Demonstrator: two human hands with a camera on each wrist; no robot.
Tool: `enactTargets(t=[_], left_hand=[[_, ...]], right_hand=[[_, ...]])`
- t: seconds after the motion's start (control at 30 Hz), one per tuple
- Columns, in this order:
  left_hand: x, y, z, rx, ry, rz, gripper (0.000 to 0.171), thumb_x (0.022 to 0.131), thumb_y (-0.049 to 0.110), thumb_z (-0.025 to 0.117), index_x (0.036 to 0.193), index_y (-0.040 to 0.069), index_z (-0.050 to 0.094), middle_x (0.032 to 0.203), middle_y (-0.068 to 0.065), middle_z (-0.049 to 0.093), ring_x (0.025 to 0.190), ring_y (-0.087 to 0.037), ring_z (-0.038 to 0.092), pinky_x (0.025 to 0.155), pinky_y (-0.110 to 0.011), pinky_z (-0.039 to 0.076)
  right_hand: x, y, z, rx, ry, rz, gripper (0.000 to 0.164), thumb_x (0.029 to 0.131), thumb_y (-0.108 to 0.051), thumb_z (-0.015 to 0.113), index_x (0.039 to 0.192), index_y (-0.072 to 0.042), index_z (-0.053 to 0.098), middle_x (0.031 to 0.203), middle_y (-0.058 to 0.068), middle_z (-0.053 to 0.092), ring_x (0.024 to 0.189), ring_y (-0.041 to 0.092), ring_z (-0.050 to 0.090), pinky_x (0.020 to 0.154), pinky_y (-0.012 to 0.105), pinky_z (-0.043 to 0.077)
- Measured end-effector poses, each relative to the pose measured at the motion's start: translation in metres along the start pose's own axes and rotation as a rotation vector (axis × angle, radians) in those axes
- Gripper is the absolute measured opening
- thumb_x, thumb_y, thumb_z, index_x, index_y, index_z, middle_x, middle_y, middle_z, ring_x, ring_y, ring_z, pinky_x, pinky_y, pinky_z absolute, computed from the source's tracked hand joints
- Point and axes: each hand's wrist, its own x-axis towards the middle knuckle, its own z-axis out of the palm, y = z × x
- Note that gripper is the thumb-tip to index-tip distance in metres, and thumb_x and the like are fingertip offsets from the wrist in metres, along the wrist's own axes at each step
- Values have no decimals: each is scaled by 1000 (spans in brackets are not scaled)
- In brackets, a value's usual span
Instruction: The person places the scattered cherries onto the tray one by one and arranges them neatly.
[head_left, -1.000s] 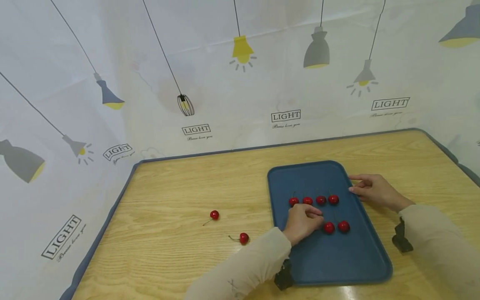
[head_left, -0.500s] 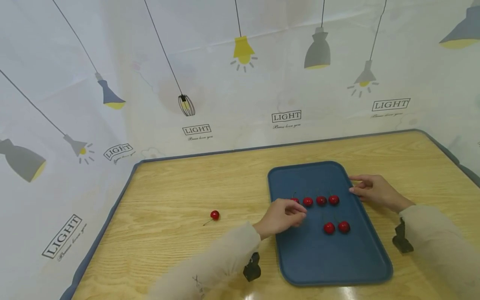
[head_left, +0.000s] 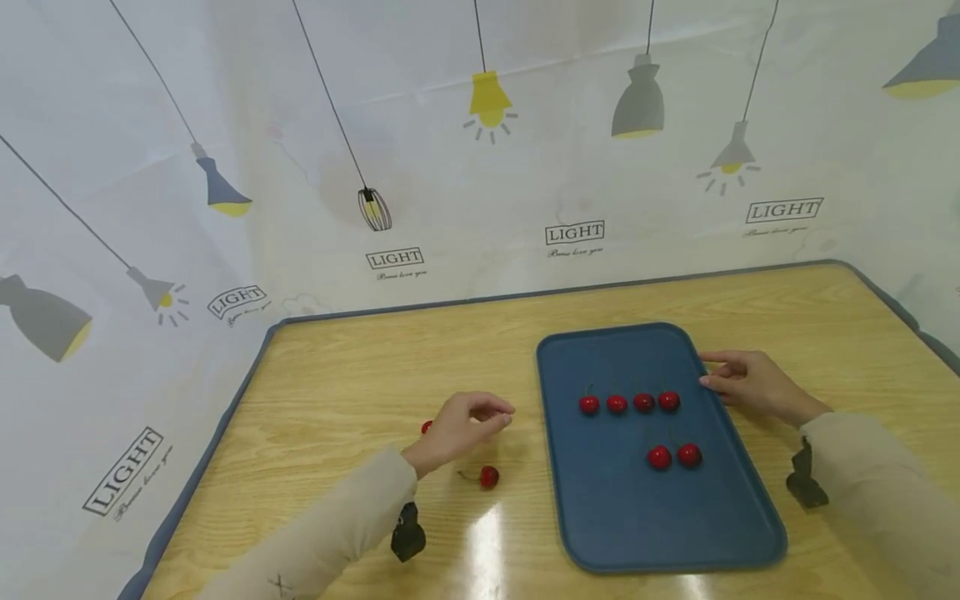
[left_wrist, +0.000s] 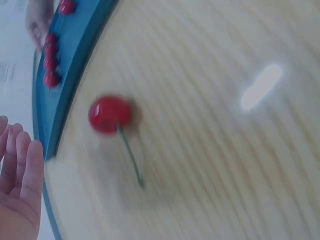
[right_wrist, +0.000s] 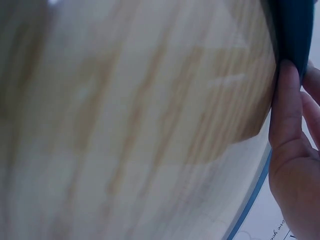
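Observation:
In the head view my left hand (head_left: 461, 429) hovers over the table left of the tray, fingers loosely bent and holding nothing. Just below it a red cherry (head_left: 489, 477) with a green stem lies on the wood; the left wrist view shows this cherry (left_wrist: 110, 115) close up. A second loose cherry (head_left: 427, 427) is mostly hidden behind the left hand. On the blue tray (head_left: 667, 525) sit a row of several cherries (head_left: 617, 404) and two more cherries (head_left: 674, 457) in front. My right hand (head_left: 757, 385) holds the tray's right rim between thumb and fingers.
The wooden table (head_left: 337, 358) has a blue edging, with a white cloth (head_left: 450, 175) printed with lamps behind it and at the sides. Dark wrist devices (head_left: 408, 533) are worn at both sleeves.
My left hand has moved left, off the tray and out over the table, uncovering the leftmost cherry in the row. The right hand stays at the rim.

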Motion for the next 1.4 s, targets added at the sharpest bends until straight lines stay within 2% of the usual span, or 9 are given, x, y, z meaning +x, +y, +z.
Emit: enactTargets(t=[0.27, 0.43, 0.6, 0.87, 1.03, 1.2, 1.4], left_hand=[[-14, -20, -32, 115, 141, 7, 23, 86, 21, 58, 102, 6, 64, 96, 0, 62, 85, -16, 55, 71, -29, 46], [-19, -34, -42, 136, 235, -17, 20, 85, 17, 60, 101, 5, 64, 92, 0, 60, 83, -18, 54, 67, -29, 48], [-25, -48, -47, 172, 315, -70, 18, 83, 15, 63, 99, 7, 65, 92, 1, 60, 85, -14, 53, 71, -28, 47], [-32, -64, -48, 142, 311, -113, 30, 80, 15, 66, 108, 5, 61, 97, -5, 58, 87, -17, 53, 78, -36, 45], [-35, -68, -46, 133, 307, -155, 38, 77, 13, 69, 113, 6, 58, 97, -3, 58, 87, -17, 53, 78, -35, 44], [-36, -75, -49, 154, 312, -156, 41, 74, 16, 72, 112, 6, 59, 96, -2, 58, 85, -17, 52, 76, -35, 43], [-37, -79, -51, 127, 286, -164, 39, 74, 12, 72, 110, 5, 60, 95, -2, 56, 83, -15, 50, 74, -30, 42]], right_hand=[[-2, -4, 0, -10, -4, -13, 55, 87, -16, 57, 129, 12, 35, 91, 17, 61, 76, 9, 60, 64, 27, 51], [-2, -6, 0, -7, -5, -6, 55, 87, -16, 57, 129, 12, 34, 91, 16, 61, 76, 10, 60, 64, 27, 51], [-3, -7, 1, -8, -3, -2, 56, 87, -17, 57, 129, 12, 35, 91, 16, 61, 76, 10, 60, 64, 27, 51], [-3, -9, 0, -19, 4, 2, 54, 87, -16, 58, 128, 12, 36, 89, 15, 61, 75, 10, 60, 64, 27, 51], [-3, -8, 0, -20, 6, 3, 54, 87, -15, 58, 128, 12, 36, 89, 15, 61, 75, 9, 60, 63, 26, 51], [-2, -8, 1, -26, 6, 10, 55, 86, -17, 58, 128, 12, 36, 89, 15, 61, 75, 10, 60, 63, 26, 51], [-2, -8, 0, -18, 1, 7, 55, 87, -17, 58, 128, 12, 36, 90, 15, 61, 76, 11, 60, 64, 27, 51]])
